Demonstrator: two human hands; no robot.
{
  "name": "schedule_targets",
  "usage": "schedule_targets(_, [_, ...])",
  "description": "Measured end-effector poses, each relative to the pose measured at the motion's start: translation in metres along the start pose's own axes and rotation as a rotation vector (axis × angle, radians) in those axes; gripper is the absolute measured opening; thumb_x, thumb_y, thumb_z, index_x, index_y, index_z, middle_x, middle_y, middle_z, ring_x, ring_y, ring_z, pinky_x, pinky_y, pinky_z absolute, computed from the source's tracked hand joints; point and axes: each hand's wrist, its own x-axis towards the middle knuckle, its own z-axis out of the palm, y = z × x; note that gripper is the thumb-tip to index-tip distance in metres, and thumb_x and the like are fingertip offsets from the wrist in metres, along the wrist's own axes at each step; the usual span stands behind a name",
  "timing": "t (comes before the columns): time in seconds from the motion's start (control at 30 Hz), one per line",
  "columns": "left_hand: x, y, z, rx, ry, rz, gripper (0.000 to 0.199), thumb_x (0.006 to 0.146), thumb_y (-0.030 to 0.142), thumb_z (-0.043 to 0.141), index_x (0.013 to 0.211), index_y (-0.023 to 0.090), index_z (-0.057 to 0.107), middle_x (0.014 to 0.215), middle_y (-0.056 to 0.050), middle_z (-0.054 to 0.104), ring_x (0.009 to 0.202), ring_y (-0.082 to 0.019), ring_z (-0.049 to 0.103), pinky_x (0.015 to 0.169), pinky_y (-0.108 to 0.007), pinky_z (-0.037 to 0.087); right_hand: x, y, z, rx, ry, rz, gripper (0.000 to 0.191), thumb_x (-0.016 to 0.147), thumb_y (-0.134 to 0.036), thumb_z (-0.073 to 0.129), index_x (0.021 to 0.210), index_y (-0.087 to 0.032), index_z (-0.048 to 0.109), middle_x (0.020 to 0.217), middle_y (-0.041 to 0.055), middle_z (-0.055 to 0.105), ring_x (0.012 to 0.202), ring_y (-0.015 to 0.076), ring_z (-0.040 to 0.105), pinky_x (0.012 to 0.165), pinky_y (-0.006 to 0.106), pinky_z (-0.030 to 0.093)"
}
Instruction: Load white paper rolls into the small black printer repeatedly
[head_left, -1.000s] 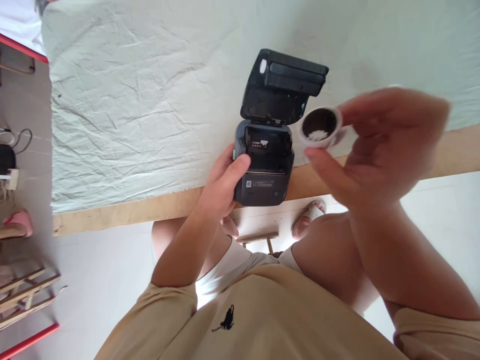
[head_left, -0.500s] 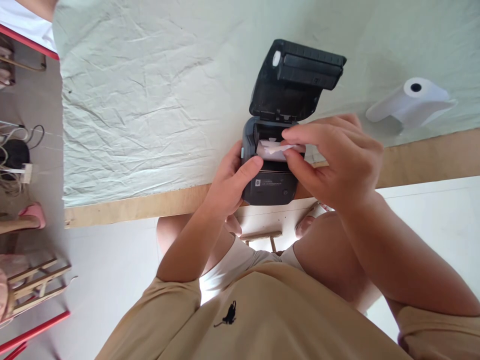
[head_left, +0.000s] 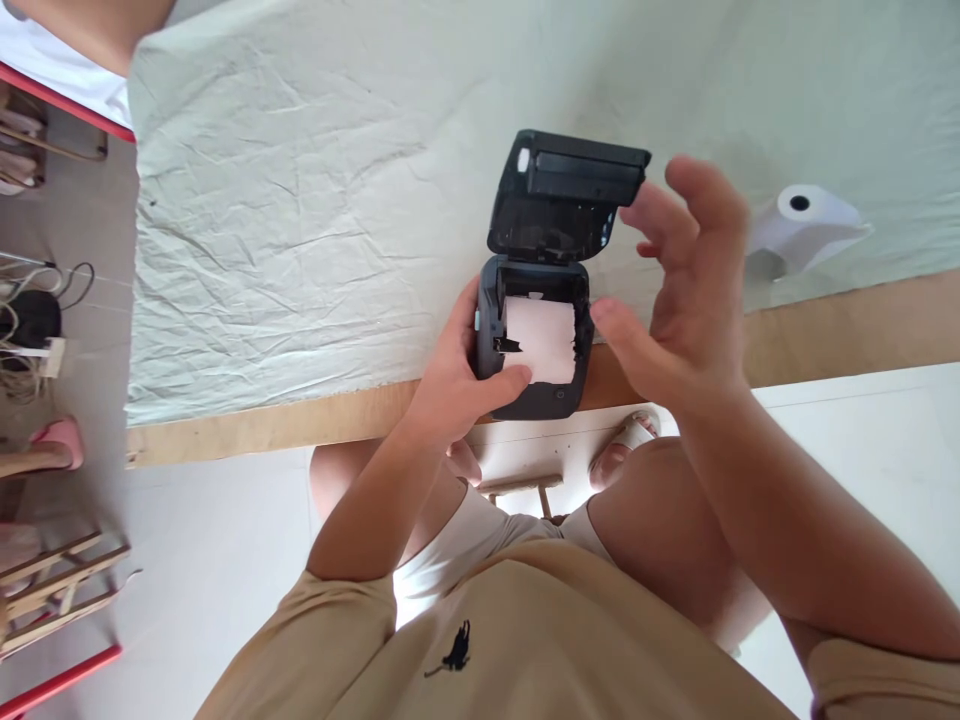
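Observation:
A small black label printer [head_left: 536, 405] rests at the table's front edge with its lid [head_left: 570, 190] raised. White paper [head_left: 541, 335] spreads from its roll bay over the front of the body, its right edge ragged. My left hand [head_left: 457, 375] is wrapped round the printer's left side, thumb pressing the paper's lower left. My right hand [head_left: 690, 280] is off the paper, fingers spread, just right of the lid and body; it holds nothing.
A white paper roll [head_left: 814, 225] with a loose end stands on the pale green cloth [head_left: 300, 220] to the right. Bare wood [head_left: 277, 425] runs along the table's front edge. A co-worker's arm [head_left: 105, 30] reaches in at the upper left. Cables [head_left: 22, 320] and a wooden stool [head_left: 60, 590] are on the left floor.
My right hand has let go of the paper and moved right, its fingers opening. The paper now lies flat over the printer's front, and my left thumb has come down onto it.

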Motion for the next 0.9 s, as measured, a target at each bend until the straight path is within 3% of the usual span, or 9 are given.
schedule_targets(0.07, [-0.003, 0.001, 0.001, -0.007, 0.026, 0.017, 0.097, 0.074, 0.048, 0.102, 0.158, 0.028, 0.057, 0.133, -0.01, 0.081, 0.12, -0.034, 0.081, 0.095, -0.041, 0.068, -0.001, 0.003, -0.001, 0.031, 0.0, 0.02, 0.054, 0.113, -0.048, 0.057, 0.166, -0.046, 0.047, 0.159, 0.0079, 0.066, 0.147, 0.0337, 0.069, 0.113, 0.054, 0.061])
schedule_targets(0.17, [-0.008, 0.004, 0.002, -0.018, 0.06, 0.01, 0.092, 0.076, 0.044, 0.102, 0.157, 0.03, 0.061, 0.131, -0.009, 0.081, 0.12, -0.034, 0.08, 0.091, -0.037, 0.066, -0.005, 0.003, -0.001, 0.039, -0.013, -0.007, 0.047, 0.111, -0.045, 0.059, 0.158, -0.039, 0.057, 0.148, 0.0094, 0.073, 0.138, 0.0322, 0.073, 0.109, 0.052, 0.064])
schedule_targets(0.33, [-0.011, 0.006, 0.001, -0.018, 0.03, 0.002, 0.091, 0.079, 0.042, 0.1, 0.159, 0.033, 0.057, 0.137, -0.008, 0.079, 0.12, -0.033, 0.08, 0.095, -0.042, 0.07, -0.01, 0.003, 0.003, -0.005, -0.245, 0.058, 0.052, 0.104, -0.032, 0.065, 0.156, -0.032, 0.058, 0.151, 0.011, 0.074, 0.136, 0.0301, 0.075, 0.111, 0.05, 0.067])
schedule_targets(0.47, [-0.01, 0.007, 0.006, -0.122, 0.043, -0.004, 0.078, 0.083, 0.052, 0.097, 0.151, 0.034, 0.063, 0.139, -0.007, 0.08, 0.126, -0.036, 0.081, 0.096, -0.043, 0.071, -0.012, 0.005, 0.004, 0.05, -0.341, 0.187, 0.065, 0.101, -0.04, 0.069, 0.162, -0.031, 0.052, 0.145, 0.0102, 0.076, 0.114, 0.0284, 0.08, 0.096, 0.048, 0.072])
schedule_targets(0.6, [-0.008, 0.009, 0.012, -0.154, 0.08, -0.079, 0.071, 0.087, 0.066, 0.092, 0.142, 0.03, 0.066, 0.126, -0.009, 0.085, 0.12, -0.037, 0.084, 0.086, -0.043, 0.071, -0.014, 0.008, 0.006, 0.128, -0.323, 0.215, 0.06, 0.104, -0.045, 0.067, 0.161, -0.032, 0.055, 0.14, 0.0085, 0.076, 0.104, 0.0246, 0.08, 0.088, 0.043, 0.072])
schedule_targets(0.9, [-0.006, 0.013, 0.012, -0.18, 0.087, -0.112, 0.06, 0.086, 0.059, 0.093, 0.134, 0.029, 0.071, 0.125, -0.008, 0.086, 0.126, -0.038, 0.083, 0.095, -0.045, 0.072, -0.012, 0.01, 0.008, 0.132, -0.316, 0.252, 0.054, 0.101, -0.038, 0.071, 0.153, -0.032, 0.06, 0.136, 0.0068, 0.077, 0.099, 0.0234, 0.08, 0.085, 0.042, 0.072])
